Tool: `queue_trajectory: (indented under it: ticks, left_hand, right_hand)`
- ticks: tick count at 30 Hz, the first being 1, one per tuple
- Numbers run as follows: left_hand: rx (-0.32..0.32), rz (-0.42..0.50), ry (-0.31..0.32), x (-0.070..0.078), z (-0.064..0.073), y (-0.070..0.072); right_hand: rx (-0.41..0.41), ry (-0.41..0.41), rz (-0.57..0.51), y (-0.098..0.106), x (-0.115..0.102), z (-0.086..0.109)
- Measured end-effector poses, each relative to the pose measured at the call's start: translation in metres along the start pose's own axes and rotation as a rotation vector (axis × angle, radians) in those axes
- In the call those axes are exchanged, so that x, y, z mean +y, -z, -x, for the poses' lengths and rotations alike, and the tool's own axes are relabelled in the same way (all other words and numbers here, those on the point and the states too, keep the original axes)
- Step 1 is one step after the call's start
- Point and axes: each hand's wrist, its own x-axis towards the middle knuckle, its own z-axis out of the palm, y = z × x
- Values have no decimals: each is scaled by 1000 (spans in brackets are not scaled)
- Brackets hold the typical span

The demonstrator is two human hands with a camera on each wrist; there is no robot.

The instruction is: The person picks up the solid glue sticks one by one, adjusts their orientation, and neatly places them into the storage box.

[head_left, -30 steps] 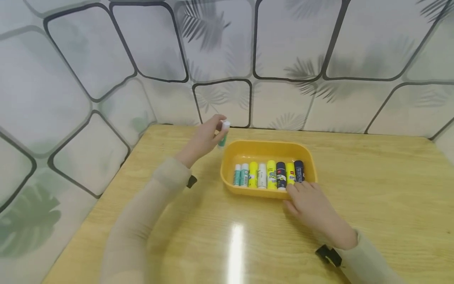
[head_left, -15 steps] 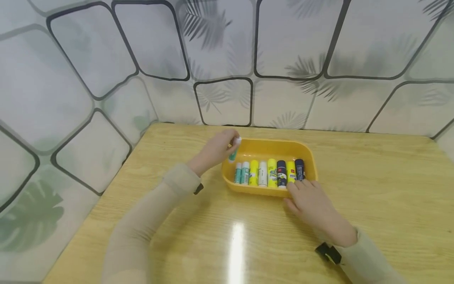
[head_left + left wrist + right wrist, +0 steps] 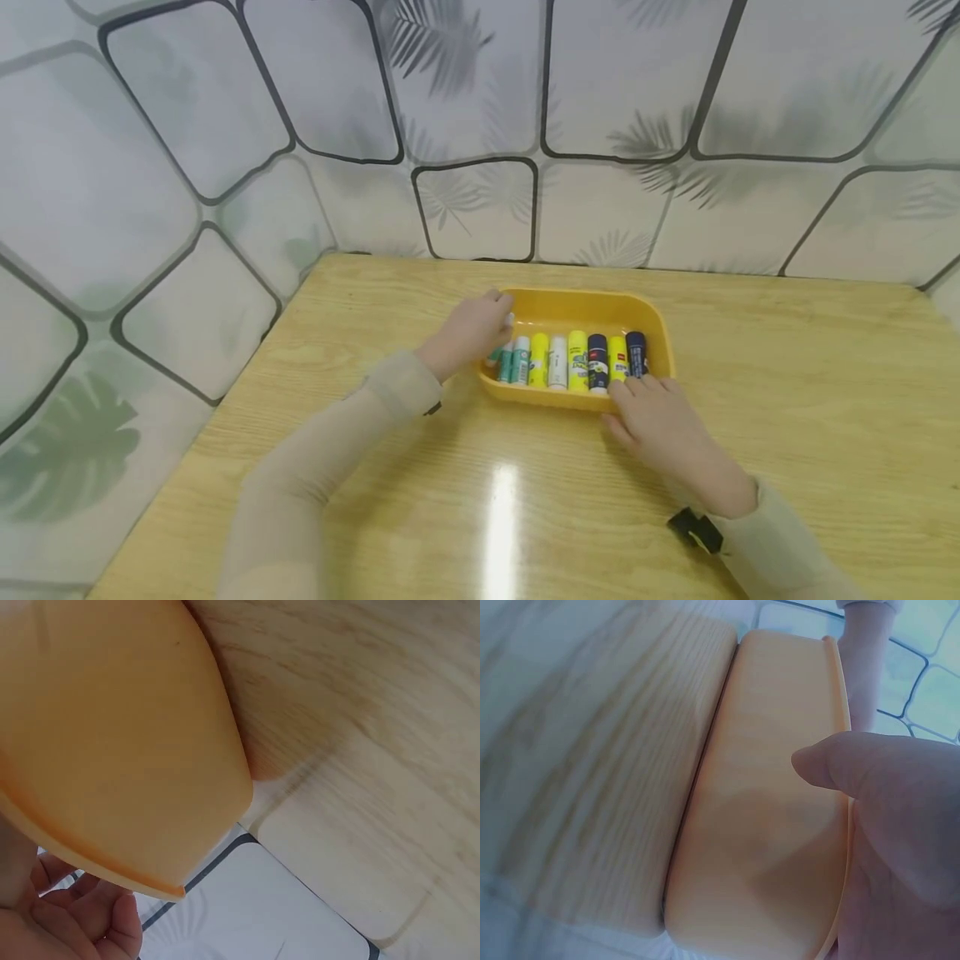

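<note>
A yellow plastic basket (image 3: 588, 303) stands on the table with a row of glue sticks in it. The row has teal-and-white, yellow, white and dark blue ones. My left hand (image 3: 467, 333) is over the basket's left end, fingers curled around a teal glue stick (image 3: 509, 320) with a white cap; the hand covers most of it. My right hand (image 3: 666, 427) grips the front right rim. In the right wrist view its thumb (image 3: 821, 766) lies against the outer wall. The basket's outer wall (image 3: 127, 750) fills much of the left wrist view.
The wood-grain table (image 3: 787, 392) carries the basket near its back. Behind and to the left rises a patterned wall (image 3: 600, 208) right at the table's edge. A bright light reflection (image 3: 501, 525) lies on the front of the table.
My left hand has moved right and down with the glue stick, from beside the basket to inside its left end. The right hand keeps its place on the rim.
</note>
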Motion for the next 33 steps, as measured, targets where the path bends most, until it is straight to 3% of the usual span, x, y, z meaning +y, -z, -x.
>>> queue_trajectory:
  ticks: [6, 12, 22, 27, 33]
  left_hand:
    - [-24, -48, 41, 1, -7, -3]
    - [-112, -78, 72, 0, -13, -6]
    - [-280, -236, 75, 4, -17, -8]
    - [-326, -253, 97, 5, -18, -9]
    - [-344, -288, 77, 6, -16, -10]
  right_hand:
    - [3, -3, 5, 0, 1, -1]
    - [-5, -5, 5, 2, 0, -1]
    - [7, 1, 0, 1, 1, 0]
    - [4, -3, 2, 1, 0, -1]
    - [1, -2, 4, 0, 0, -1]
